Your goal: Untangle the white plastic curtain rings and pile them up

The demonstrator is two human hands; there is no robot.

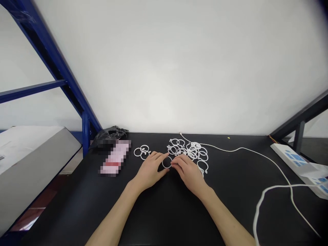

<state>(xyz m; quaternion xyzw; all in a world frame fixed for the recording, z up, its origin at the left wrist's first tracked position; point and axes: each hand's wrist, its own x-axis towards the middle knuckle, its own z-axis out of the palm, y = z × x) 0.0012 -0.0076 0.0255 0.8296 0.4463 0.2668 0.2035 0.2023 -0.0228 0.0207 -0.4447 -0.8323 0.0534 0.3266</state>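
A white curtain ring [166,167] is between my two hands, just above or on the black table. My left hand [150,170] spans its left side, with the index finger at the top edge and the thumb at the bottom. The fingertips of my right hand [189,172] pinch the ring's right side, hiding that part of it. Behind and beside my right hand lies a loose pile of similar white rings [192,150] with small eyelets. A smaller group of several rings [141,151] rests on the table beyond my left hand.
On the left of the black table [159,218] lie a blurred pink packet [116,159] and a black plastic bag [110,132]. A white cable [241,148] runs right towards a white power strip [299,164]. Blue frame bars [57,58] stand at the left; a white wall closes the back.
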